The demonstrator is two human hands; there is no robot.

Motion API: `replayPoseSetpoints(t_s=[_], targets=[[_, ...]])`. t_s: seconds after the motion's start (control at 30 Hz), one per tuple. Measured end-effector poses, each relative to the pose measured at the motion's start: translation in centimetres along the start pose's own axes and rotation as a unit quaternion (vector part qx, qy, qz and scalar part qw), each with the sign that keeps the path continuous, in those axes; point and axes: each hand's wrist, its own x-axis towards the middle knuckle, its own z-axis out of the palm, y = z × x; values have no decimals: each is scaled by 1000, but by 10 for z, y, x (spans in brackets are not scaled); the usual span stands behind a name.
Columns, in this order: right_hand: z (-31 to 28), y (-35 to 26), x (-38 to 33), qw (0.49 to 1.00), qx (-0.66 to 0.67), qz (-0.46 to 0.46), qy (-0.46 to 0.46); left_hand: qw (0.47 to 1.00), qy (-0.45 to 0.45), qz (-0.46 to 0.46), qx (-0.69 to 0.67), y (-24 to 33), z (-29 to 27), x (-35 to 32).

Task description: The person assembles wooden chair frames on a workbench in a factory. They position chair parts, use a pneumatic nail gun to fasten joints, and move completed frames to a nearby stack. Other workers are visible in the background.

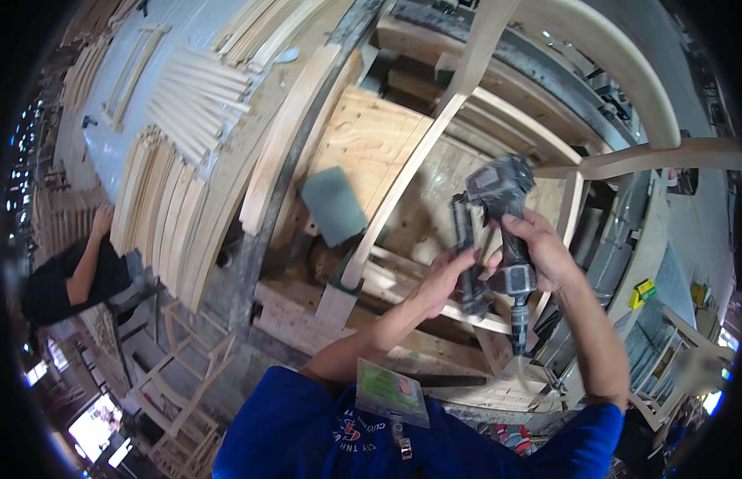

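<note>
My right hand (540, 249) is closed around the grip of a black, worn pneumatic nail gun (499, 188). An air-hose coupling on the gun points down toward me. Beside it, my left hand (444, 281) is closed on the gun's narrow magazine, thumb on top and the other fingers partly hidden. Beneath and around the gun stands a pale wooden chair frame (415, 176) with curved rails. Its parts rest among the wooden blocks of a workbench jig. The gun's nose is not clearly visible.
A grey-green rectangular pad (333, 205) lies on a plywood board (371, 132) left of the frame. Stacked wooden slats (159, 211) fill the left table, where another person's arm (85, 267) reaches in. A yellow box (642, 293) sits at right; chair frames (179, 359) stand lower left.
</note>
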Motion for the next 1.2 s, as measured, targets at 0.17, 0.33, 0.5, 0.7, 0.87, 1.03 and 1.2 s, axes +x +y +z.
replayPoseSetpoints(t_s=[0.17,0.33,0.5,0.7,0.87,1.03,1.2], targets=[[17,103,30,887,424,115,-144,988,151,9,-29,14,-9,-101],[35,123,58,885,407,170,-149,966,229,-1,-117,14,-17,-124],[38,117,63,874,411,210,-153,963,236,-16,-132,14,-14,-125],[35,119,68,865,416,226,-166,964,236,-31,-123,15,-13,-129],[35,117,58,869,409,231,-157,961,257,-23,-98,15,-5,-132],[17,124,52,904,355,203,-124,967,243,-47,-56,19,0,-126],[-19,117,79,983,-153,70,72,934,117,48,333,29,7,-48]])
